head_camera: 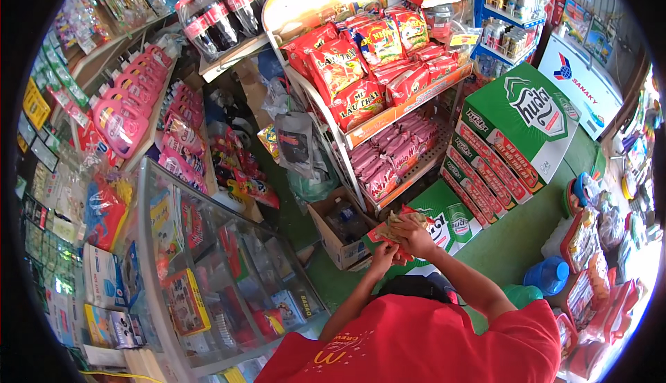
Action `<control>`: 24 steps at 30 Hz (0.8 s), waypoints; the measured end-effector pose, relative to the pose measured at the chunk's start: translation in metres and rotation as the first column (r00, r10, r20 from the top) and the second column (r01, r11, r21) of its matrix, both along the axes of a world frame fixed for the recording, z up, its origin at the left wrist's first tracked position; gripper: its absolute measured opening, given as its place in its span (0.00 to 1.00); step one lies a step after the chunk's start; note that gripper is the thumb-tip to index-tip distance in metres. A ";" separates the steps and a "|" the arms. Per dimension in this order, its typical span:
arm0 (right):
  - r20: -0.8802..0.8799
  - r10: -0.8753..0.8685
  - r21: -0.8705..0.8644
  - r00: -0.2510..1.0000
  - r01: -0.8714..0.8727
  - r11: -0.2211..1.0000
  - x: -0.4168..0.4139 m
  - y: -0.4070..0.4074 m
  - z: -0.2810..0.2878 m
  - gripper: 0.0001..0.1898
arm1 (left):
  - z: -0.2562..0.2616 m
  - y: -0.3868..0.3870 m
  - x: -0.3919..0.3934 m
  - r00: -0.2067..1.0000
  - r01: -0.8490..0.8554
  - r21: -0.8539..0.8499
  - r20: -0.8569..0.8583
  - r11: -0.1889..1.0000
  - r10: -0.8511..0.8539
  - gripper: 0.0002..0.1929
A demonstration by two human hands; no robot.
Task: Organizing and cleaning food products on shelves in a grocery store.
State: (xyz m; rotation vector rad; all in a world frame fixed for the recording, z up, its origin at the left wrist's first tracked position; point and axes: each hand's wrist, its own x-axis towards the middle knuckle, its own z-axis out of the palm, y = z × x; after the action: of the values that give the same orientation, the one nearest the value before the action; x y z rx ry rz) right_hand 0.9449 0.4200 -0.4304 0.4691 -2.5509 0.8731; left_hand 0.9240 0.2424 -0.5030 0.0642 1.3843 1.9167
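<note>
Just above a green Huda beer carton [450,216], my two hands are close together in front of my red shirt. My right hand [416,237] is closed on a crumpled tan cloth [408,225]. My left hand [384,259] pinches the lower part of a red packet [384,233] beside it. The cloth lies against the packet's upper side. Fingers partly hide the packet, so its full shape does not show.
A metal rack holds red noodle packs [338,68] and pink packs [385,167]. An open cardboard box [335,258] with plastic bottles stands left of my hands. Stacked Huda cartons [520,117] rise at right. A glass display case [229,273] stands at left, a blue plastic container [546,275] at right.
</note>
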 end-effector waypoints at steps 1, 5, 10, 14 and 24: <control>0.030 -0.028 -0.026 0.999 0.029 0.999 0.000 0.007 -0.002 0.19 | 0.001 0.001 0.000 1.000 -0.001 0.005 0.006 1.000 0.001 0.10; 0.068 -0.210 -0.071 0.975 0.214 0.974 -0.008 0.015 -0.002 0.17 | 0.005 0.003 -0.001 1.000 -0.021 0.015 0.006 1.000 0.021 0.11; 0.040 0.012 0.014 0.999 -0.012 1.000 -0.004 0.000 0.010 0.17 | -0.004 0.001 -0.002 1.000 -0.008 0.017 0.002 1.000 0.008 0.11; 0.101 0.005 -0.043 0.995 0.000 0.999 -0.002 0.001 0.012 0.12 | -0.008 0.003 -0.001 0.999 -0.029 0.029 0.019 0.999 0.028 0.10; -0.036 0.117 0.117 0.993 -0.112 0.987 -0.012 -0.003 0.003 0.10 | -0.001 0.000 0.000 1.000 -0.018 0.022 0.013 1.000 0.018 0.09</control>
State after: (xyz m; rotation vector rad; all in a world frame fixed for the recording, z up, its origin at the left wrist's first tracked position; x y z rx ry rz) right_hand 0.9324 0.4172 -0.4274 0.6677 -2.5651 0.7487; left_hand 0.9239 0.2426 -0.5039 0.0498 1.3594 1.9442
